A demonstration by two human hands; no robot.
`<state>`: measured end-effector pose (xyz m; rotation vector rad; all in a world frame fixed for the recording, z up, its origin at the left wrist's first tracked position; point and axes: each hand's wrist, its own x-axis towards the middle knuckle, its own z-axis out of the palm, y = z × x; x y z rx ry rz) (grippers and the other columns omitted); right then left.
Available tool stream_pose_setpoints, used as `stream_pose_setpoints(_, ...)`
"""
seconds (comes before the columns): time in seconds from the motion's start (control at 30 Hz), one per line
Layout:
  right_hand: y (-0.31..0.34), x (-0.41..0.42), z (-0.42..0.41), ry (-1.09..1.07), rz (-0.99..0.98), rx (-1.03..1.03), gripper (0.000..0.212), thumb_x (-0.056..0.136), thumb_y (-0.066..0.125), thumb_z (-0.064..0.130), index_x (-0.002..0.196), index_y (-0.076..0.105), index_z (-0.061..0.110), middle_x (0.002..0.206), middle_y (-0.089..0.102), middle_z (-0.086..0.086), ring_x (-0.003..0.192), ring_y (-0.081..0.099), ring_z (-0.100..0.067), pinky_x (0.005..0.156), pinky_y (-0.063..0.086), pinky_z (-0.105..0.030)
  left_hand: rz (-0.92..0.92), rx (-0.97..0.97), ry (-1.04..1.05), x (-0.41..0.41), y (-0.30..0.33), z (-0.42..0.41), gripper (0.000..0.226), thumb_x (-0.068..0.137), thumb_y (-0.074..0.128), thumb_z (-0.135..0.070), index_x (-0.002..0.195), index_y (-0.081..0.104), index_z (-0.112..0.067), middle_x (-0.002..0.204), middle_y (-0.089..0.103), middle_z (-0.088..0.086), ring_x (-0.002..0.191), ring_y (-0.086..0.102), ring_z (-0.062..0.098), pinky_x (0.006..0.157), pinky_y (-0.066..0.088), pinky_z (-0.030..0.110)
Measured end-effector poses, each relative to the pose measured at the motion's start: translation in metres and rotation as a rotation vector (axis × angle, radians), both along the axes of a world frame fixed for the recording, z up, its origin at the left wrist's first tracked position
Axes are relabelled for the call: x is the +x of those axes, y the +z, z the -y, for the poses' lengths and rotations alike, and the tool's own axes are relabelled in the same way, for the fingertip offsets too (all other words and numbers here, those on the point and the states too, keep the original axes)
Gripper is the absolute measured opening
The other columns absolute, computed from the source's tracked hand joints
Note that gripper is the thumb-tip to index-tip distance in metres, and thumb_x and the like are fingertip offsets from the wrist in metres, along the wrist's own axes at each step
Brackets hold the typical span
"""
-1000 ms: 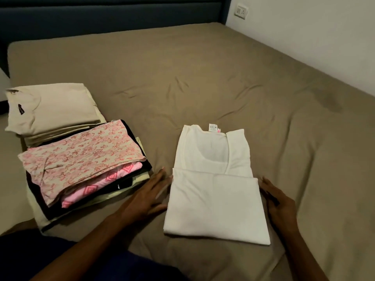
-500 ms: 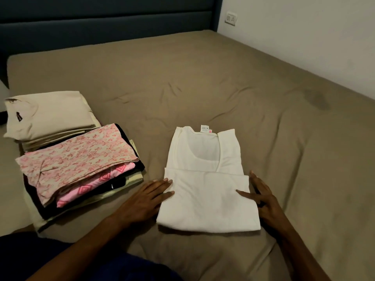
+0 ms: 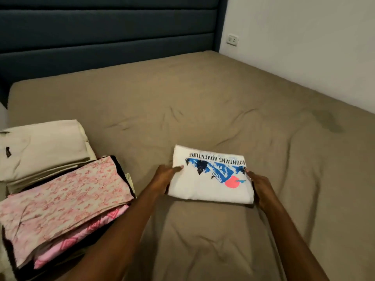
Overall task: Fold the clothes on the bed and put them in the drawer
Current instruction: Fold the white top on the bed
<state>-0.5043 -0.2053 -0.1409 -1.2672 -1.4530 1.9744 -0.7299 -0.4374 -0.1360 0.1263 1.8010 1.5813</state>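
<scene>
At the centre of the frame, slightly right, both forearms reach forward from the bottom edge toward a folded white T-shirt [image 3: 211, 176] lying on the bed [image 3: 203, 110]. The left hand [image 3: 163, 179] holds the shirt's left edge: its thumb lies on top of the fabric while the other fingers curl under the fold. The right hand [image 3: 260, 188] holds the right edge in the same way, thumb near the top corner, fingers wrapped round the side and hidden beneath. Whether the shirt rests on the sheet or is lifted just off it cannot be told. Its upper face shows a blue mountain print with a pink-red disc and upside-down lettering reading "MOUNTAINS ADVENTURE".

At the left of the frame two stacks of folded clothes sit on the bed, touching one another. The farther stack [image 3: 40, 151] is beige, with a small dark label near its left edge. The nearer stack [image 3: 65, 201] has a pink floral piece on top, a brighter pink patterned piece under it, and dark and pale layers below. No drawer or other container is in view.

Across the upper left runs a dark blue padded headboard [image 3: 109, 33]; at the upper right is a white wall [image 3: 304, 47] with a socket [image 3: 232, 39].
</scene>
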Motion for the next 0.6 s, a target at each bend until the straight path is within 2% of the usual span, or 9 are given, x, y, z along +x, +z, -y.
stream_pose_setpoints(0.07,-0.019,0.001,0.0,-0.076,0.046,0.073,0.022,0.094,0.073,0.024,0.092,0.074,0.002,0.096,0.076,-0.025,0.073,0.073,-0.029,0.072,0.055,-0.041,-0.054,-0.101,0.0,-0.008,-0.025,-0.003,0.05,0.06,0.088,-0.036,0.092,0.076,0.001,0.091,0.078,0.014,0.087,0.076,0.035,0.084,0.06,0.057)
stream_pose_setpoints(0.1,-0.027,0.003,0.001,-0.093,0.056,0.107,0.02,0.095,0.073,0.021,0.089,0.072,0.002,0.094,0.076,-0.025,0.067,0.071,-0.027,0.069,0.053,-0.038,-0.12,-0.145,-0.002,-0.008,-0.032,-0.003,0.045,0.065,0.085,-0.039,0.086,0.075,0.0,0.087,0.078,0.012,0.084,0.075,0.033,0.08,0.061,0.053)
stream_pose_setpoints(0.17,-0.034,0.004,0.001,-0.115,0.069,0.163,0.018,0.096,0.071,0.019,0.09,0.072,0.002,0.091,0.077,-0.022,0.069,0.07,-0.027,0.069,0.054,-0.04,-0.282,-0.205,-0.008,-0.007,-0.032,-0.006,0.04,0.086,0.077,-0.04,0.081,0.072,-0.001,0.083,0.076,0.008,0.08,0.071,0.028,0.07,0.053,0.039)
stream_pose_setpoints(0.23,-0.041,0.004,0.002,-0.126,0.062,0.248,0.018,0.096,0.069,0.023,0.091,0.073,0.006,0.092,0.078,-0.017,0.074,0.072,-0.031,0.074,0.057,-0.047,-0.412,-0.301,0.01,-0.007,-0.029,-0.008,0.039,0.097,0.065,-0.042,0.088,0.072,-0.004,0.087,0.074,0.006,0.082,0.068,0.024,0.071,0.047,0.035)
stream_pose_setpoints(0.3,-0.046,0.003,0.007,-0.142,0.085,0.344,0.018,0.095,0.067,0.029,0.093,0.074,0.012,0.091,0.079,-0.008,0.081,0.075,-0.033,0.079,0.059,-0.055,-0.479,-0.371,0.019,-0.002,-0.026,-0.007,0.036,0.098,0.063,-0.043,0.098,0.071,-0.008,0.095,0.073,0.003,0.089,0.067,0.024,0.073,0.046,0.032)
stream_pose_setpoints(0.4,-0.047,0.004,0.016,-0.169,0.115,0.475,0.019,0.095,0.064,0.033,0.095,0.073,0.017,0.089,0.079,0.0,0.082,0.075,-0.028,0.078,0.061,-0.055,-0.605,-0.403,0.001,0.007,-0.027,-0.007,0.03,0.101,0.059,-0.036,0.104,0.069,-0.008,0.102,0.073,0.007,0.095,0.068,0.028,0.071,0.041,0.03)
stream_pose_setpoints(0.53,-0.04,0.013,0.018,-0.22,0.136,0.459,0.01,0.096,0.067,0.027,0.1,0.074,0.021,0.091,0.078,0.0,0.084,0.075,-0.03,0.075,0.061,-0.058,-0.73,-0.367,0.147,0.015,-0.014,0.001,0.032,0.104,0.054,-0.035,0.106,0.073,-0.009,0.102,0.075,0.01,0.094,0.069,0.032,0.071,0.044,0.032)
stream_pose_setpoints(0.6,-0.041,0.024,0.022,-0.214,0.124,0.379,0.01,0.095,0.071,0.025,0.104,0.074,0.024,0.092,0.079,0.0,0.082,0.075,-0.029,0.066,0.061,-0.062,-0.779,-0.376,0.165,0.019,-0.009,0.01,0.032,0.103,0.055,-0.037,0.108,0.074,-0.012,0.101,0.076,0.008,0.094,0.069,0.031,0.073,0.047,0.034)
